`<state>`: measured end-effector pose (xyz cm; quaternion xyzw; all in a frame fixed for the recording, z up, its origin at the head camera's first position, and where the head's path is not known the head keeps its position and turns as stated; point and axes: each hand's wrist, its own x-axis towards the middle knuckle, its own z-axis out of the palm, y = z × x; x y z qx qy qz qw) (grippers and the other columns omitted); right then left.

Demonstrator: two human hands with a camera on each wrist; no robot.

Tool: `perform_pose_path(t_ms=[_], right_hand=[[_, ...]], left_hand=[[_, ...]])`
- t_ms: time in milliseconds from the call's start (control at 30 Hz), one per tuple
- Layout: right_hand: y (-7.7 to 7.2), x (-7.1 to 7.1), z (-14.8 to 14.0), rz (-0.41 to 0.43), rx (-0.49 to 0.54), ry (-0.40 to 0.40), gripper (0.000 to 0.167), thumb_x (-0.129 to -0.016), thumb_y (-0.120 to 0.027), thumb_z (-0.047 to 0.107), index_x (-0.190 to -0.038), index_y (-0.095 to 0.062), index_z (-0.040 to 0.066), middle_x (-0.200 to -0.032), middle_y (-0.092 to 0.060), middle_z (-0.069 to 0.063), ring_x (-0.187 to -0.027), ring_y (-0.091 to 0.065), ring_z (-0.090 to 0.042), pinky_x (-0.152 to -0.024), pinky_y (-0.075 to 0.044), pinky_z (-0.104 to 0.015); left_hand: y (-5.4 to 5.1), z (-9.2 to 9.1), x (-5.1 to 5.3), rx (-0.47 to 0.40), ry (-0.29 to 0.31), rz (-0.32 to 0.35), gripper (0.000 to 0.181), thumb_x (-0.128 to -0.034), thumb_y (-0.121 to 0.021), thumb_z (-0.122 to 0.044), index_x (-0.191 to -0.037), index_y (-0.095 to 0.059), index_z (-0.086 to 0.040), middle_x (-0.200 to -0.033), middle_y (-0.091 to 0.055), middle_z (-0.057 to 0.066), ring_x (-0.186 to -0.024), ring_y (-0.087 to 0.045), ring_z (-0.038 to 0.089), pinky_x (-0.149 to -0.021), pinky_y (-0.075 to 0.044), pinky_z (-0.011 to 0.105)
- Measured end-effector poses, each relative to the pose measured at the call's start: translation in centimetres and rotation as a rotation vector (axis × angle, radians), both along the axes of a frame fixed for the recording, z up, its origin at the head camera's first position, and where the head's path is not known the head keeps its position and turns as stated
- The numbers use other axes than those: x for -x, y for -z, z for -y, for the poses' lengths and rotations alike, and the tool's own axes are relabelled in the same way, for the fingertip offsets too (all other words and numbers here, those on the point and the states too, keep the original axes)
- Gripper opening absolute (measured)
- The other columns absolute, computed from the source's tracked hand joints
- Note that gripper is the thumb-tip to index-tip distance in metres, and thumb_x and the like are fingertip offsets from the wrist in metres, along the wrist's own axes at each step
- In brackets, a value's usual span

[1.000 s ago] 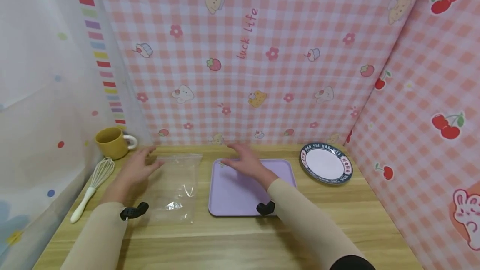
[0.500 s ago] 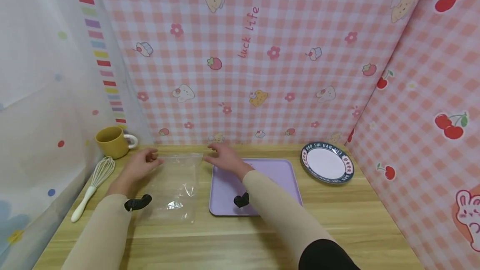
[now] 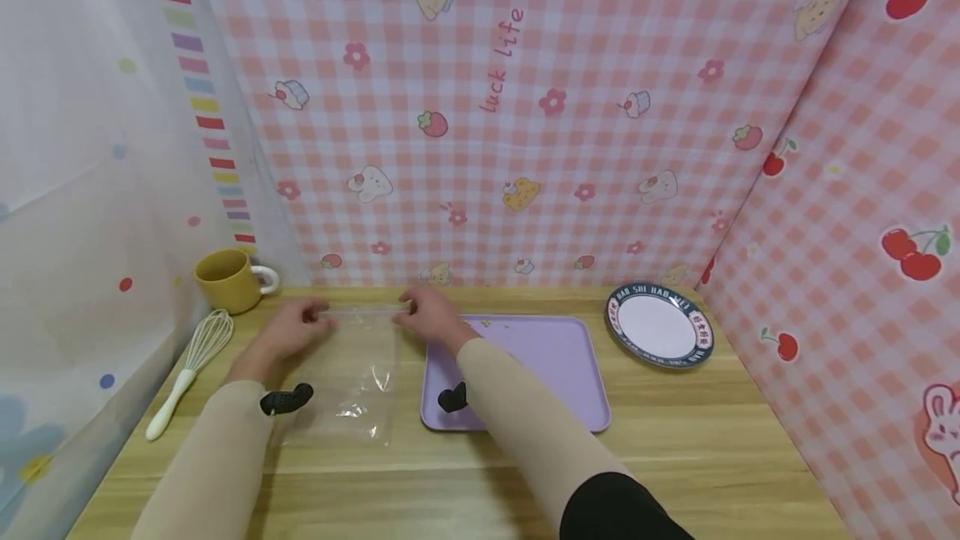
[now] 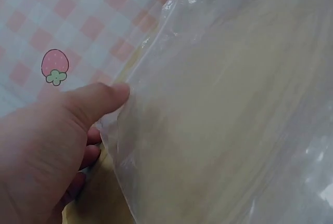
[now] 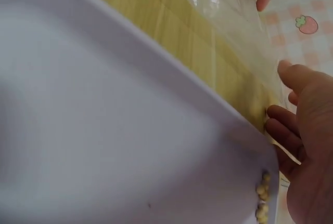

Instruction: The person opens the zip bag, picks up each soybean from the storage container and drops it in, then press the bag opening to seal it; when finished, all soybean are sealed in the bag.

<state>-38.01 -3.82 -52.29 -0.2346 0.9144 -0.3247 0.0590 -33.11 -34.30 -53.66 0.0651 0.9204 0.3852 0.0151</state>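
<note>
A clear plastic zip bag [image 3: 348, 382] lies flat on the table, its zip edge along the back. My left hand [image 3: 296, 327] pinches its top left corner; in the left wrist view the thumb [image 4: 112, 96] presses on the film, with the other fingers underneath. At the top right corner is my right hand [image 3: 435, 319], the bag's corner between its thumb [image 5: 296, 76] and a finger partly hidden behind it. Its lower fingers are beside the rim of the lilac tray [image 3: 525, 373]. Several small round tan pieces, bean-like [image 5: 263, 193], sit in the tray's corner.
At the left stand a yellow mug [image 3: 228, 282] with a white handle and, before it, a whisk [image 3: 191, 365]. A dark-rimmed plate [image 3: 660, 326] lies at the back right. Checked cloth [image 3: 480, 148] hangs close behind the table [image 3: 450, 482].
My right hand has moved left from above the tray to the bag's top right corner. My left hand has shifted slightly right and closed its fingers on the left corner.
</note>
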Motion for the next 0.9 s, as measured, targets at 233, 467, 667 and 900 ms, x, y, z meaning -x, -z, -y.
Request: perform_pose_path(t_ms=[233, 467, 667, 900], right_hand=[[-0.1, -0.4, 0.3, -0.011, 0.045, 0.006, 0.032, -0.102, -0.079, 0.011, -0.134, -0.075, 0.006, -0.122, -0.076, -0.006, -0.109, -0.069, -0.017, -0.097, -0.057, -0.029], [-0.2, -0.4, 0.5, -0.042, 0.103, 0.012, 0.023, -0.102, -0.076, 0.002, -0.124, -0.079, 0.005, -0.117, -0.077, -0.007, -0.108, -0.071, -0.018, -0.095, -0.058, -0.027], [-0.3, -0.4, 0.5, -0.076, 0.17, -0.006, 0.019, -0.102, -0.076, 0.001, -0.119, -0.08, 0.006, -0.111, -0.075, -0.003, -0.1, -0.068, -0.013, -0.087, -0.056, -0.02], [-1.5, -1.2, -0.4, -0.033, 0.37, -0.014, 0.021, -0.102, -0.074, -0.002, -0.12, -0.079, 0.005, -0.11, -0.077, -0.006, -0.096, -0.068, -0.011, -0.084, -0.058, -0.022]], left_hand=[[0.0, -0.3, 0.6, -0.017, -0.045, -0.008, 0.044, -0.1056, -0.075, -0.016, -0.14, -0.064, 0.009, -0.112, -0.069, 0.019, -0.105, -0.063, 0.033, -0.091, -0.049, 0.043], [-0.3, -0.5, 0.8, -0.061, -0.068, -0.02, 0.042, -0.1046, -0.074, -0.011, -0.141, -0.065, 0.006, -0.116, -0.072, 0.021, -0.108, -0.067, 0.034, -0.092, -0.051, 0.042], [-0.7, -0.7, 0.6, -0.135, -0.057, -0.062, 0.043, -0.1043, -0.072, -0.005, -0.144, -0.063, 0.009, -0.114, -0.071, 0.022, -0.097, -0.065, 0.023, -0.079, -0.053, 0.028], [-2.7, -1.7, 0.2, -0.219, -0.024, -0.162, 0.045, -0.1047, -0.075, -0.007, -0.146, -0.063, 0.005, -0.109, -0.069, 0.021, -0.09, -0.062, 0.021, -0.071, -0.055, 0.027]])
